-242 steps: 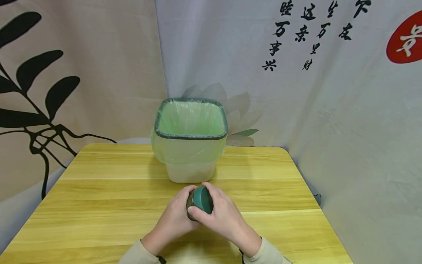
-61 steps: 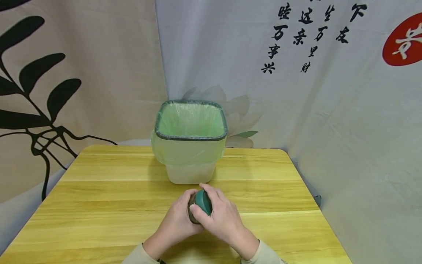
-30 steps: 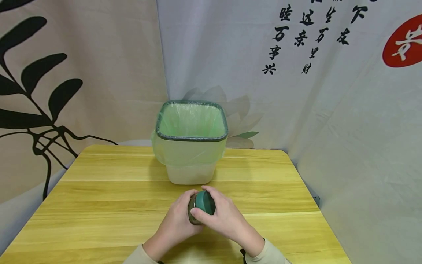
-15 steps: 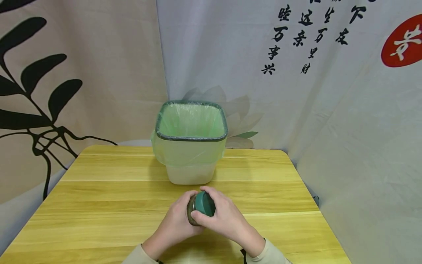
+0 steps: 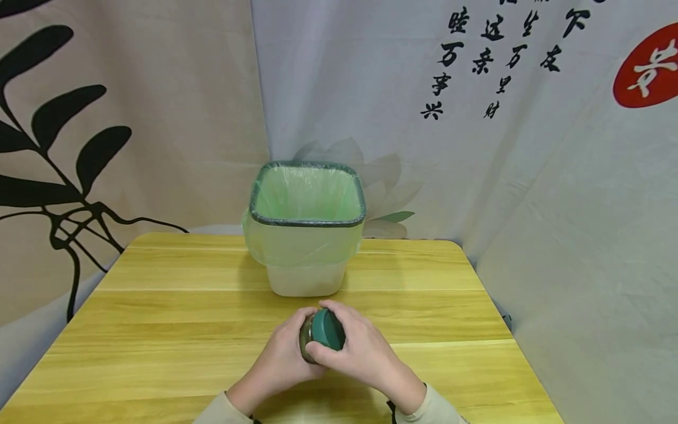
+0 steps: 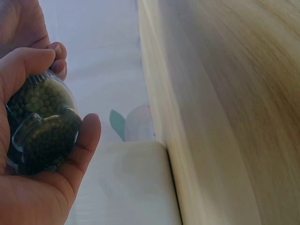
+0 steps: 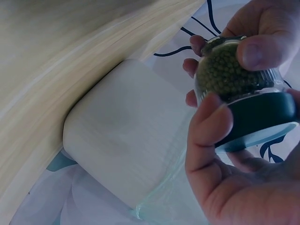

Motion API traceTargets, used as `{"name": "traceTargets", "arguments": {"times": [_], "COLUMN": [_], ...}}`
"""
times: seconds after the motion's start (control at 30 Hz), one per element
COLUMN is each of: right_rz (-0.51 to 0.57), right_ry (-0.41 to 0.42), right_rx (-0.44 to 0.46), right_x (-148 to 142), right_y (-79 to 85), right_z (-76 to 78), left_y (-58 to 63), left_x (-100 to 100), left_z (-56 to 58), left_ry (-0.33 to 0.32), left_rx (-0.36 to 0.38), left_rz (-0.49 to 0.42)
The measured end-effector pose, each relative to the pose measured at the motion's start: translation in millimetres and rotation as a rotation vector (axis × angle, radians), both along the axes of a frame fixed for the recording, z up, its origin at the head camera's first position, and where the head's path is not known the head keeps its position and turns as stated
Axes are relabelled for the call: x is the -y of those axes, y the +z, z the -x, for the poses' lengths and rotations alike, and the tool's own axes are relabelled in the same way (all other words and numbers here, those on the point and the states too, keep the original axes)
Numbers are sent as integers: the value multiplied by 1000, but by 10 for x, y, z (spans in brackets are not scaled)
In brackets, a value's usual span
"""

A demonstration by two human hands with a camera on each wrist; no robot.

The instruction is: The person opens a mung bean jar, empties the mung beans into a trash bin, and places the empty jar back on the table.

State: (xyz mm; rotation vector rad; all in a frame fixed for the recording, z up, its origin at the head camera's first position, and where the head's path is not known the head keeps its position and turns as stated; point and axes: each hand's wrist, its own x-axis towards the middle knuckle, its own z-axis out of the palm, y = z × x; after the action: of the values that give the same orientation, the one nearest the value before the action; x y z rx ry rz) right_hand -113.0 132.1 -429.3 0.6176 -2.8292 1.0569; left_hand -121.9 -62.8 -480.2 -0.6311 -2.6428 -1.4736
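Head view: lined bin (image 5: 307,280) beyond green-lidded jar (image 5: 323,331)

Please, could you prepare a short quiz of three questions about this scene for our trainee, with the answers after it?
1. Which hand grips the green lid?
2. The bin is: A) on its side; B) upright; C) upside down.
3. Fill in: the clear jar contains small, round, ____ grains.

Key: 1. The right hand; 2. B; 3. green.
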Motion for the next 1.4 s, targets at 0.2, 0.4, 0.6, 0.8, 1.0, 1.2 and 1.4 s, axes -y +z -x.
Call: {"name": "traceTargets", "arguments": {"times": [0.2, 0.4, 0.6, 0.8, 1.0, 1.2, 1.4], "right_rz": [-32, -25, 36, 68, 76, 83, 46], "right_ry": [-3, -8, -49, -40, -36, -46, -60], "right_rx": [2, 30, 50, 47, 57, 76, 54], "right_x": [-3, -25, -42, -42, -17, 11, 24], "right_y": [0, -17, -22, -28, -54, -35, -14], "right_z": [-5, 0, 10, 19, 20, -4, -33], "left_y": [6, 0, -26, -68, -72, -57, -46], "left_x": [-1, -29, -73, -105, -120, -118, -91], "left_z": [-2, -21, -36, -24, -27, -55, -71], "left_ry": [11, 71, 126, 157, 174, 160, 125], "left_rx": [-18, -93, -314, -482, -492, -410, -214], "left_rz": [7, 17, 87, 140, 149, 129, 69]}}
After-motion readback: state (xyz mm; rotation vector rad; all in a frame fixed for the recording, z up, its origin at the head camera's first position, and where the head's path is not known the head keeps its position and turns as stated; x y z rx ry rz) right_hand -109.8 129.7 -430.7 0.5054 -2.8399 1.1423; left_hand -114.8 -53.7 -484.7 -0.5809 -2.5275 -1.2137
